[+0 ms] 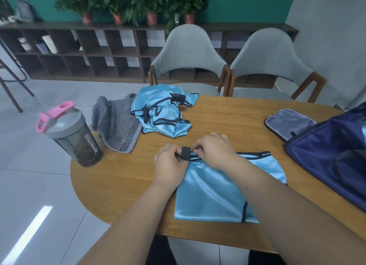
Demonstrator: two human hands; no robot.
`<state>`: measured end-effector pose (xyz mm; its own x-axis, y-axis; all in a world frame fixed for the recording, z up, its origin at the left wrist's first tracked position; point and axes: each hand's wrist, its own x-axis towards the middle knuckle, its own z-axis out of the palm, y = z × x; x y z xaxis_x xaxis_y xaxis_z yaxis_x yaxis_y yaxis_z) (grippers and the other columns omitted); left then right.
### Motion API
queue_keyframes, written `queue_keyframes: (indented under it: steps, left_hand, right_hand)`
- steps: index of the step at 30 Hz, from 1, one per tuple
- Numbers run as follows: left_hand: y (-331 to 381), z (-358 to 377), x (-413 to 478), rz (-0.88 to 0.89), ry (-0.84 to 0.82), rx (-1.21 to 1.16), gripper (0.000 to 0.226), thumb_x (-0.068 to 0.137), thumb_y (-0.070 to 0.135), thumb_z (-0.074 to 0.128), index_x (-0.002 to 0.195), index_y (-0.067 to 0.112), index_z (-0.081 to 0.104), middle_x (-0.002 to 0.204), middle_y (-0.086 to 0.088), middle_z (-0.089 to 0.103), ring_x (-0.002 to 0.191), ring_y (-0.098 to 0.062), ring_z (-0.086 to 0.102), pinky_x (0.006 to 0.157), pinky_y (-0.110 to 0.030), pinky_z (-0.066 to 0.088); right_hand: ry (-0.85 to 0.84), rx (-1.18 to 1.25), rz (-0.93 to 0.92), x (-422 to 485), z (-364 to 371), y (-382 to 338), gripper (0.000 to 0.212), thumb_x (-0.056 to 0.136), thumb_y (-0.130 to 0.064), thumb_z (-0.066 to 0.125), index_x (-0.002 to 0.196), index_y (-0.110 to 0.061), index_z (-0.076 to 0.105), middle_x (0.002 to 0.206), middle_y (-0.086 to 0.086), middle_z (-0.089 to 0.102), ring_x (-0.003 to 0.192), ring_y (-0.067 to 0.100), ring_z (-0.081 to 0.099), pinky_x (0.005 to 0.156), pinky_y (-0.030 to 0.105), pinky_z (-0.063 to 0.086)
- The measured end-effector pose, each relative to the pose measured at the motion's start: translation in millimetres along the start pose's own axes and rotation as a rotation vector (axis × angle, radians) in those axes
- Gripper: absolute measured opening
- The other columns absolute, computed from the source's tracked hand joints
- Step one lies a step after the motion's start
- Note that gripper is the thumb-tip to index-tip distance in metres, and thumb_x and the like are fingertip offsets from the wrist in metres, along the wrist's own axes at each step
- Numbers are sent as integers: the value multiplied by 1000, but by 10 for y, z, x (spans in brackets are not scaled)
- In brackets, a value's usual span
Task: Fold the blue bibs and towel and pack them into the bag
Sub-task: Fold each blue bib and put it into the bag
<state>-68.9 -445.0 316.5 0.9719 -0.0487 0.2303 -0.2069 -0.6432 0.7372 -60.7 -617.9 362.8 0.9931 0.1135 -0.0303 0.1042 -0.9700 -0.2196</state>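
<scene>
Blue bib (215, 191) lies flat on the wooden table (122, 183), right at the near edge in front of the person, smooth and shiny, with dark trim along its edges. Both hands are on its far end. The left hand (170, 164) has its fingers curled in, thumb and fingertips pinching the black strap (185, 152) that stands up in a small loop at the top of the bib. The right hand (216, 151) meets it from the other side, fingers bent and nipping the same strap just beside the left hand's fingers, so the two hands almost touch. The right forearm crosses over the bib's right half and hides part of it. Farther back on the table, a heap of bibs (162, 116) sits crumpled, the same light blue with black edging and straps tangled through it. Touching that heap on its left is the grey towel (116, 122), bunched up and unfolded, one corner drooping toward the table's edge. The navy bag (334, 161) sits at the right side of the table, near the flat bib but not touching it; whether its top is open, I cannot tell. Just beyond the bag lies a grey flap (288, 122) with dark piping. At the left edge stands a dark bottle (73, 138) with a grey lid and a pink cap, upright, next to the towel. Behind the table are two grey chairs (190, 52), then a low wooden shelf (79, 52) with potted plants (138, 1) along its top.
</scene>
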Motion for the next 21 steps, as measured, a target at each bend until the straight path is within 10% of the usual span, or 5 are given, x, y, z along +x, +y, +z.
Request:
queue_keyframes:
  steps: [4, 13, 21]
  left_hand:
    - [6, 3, -6, 4, 6, -22, 37, 79, 10, 81, 69, 33, 53, 82, 15, 58, 76, -2, 54, 79, -29, 35]
    - [26, 6, 3, -19, 20, -5, 33, 74, 5, 77, 69, 24, 52, 76, 11, 53, 68, -5, 52, 66, -31, 39]
    - [-12, 29, 15, -23, 15, -9, 30, 73, 6, 78, 72, 22, 52, 79, 8, 53, 71, -16, 55, 69, -46, 51]
  right_hand:
    - [-145, 125, -5, 130, -100, -16, 5, 97, -42, 68, 97, -42, 73, 83, -21, 69, 99, 11, 62, 107, 41, 37]
    - [-162, 204, -40, 113, -184, -4, 15, 102, -22, 65, 104, -30, 77, 81, -22, 59, 74, -4, 55, 61, 19, 38]
    - [-241, 200, -57, 200, -177, -102, 24, 94, -16, 67, 92, -40, 72, 81, -14, 67, 70, 7, 59, 65, 27, 48]
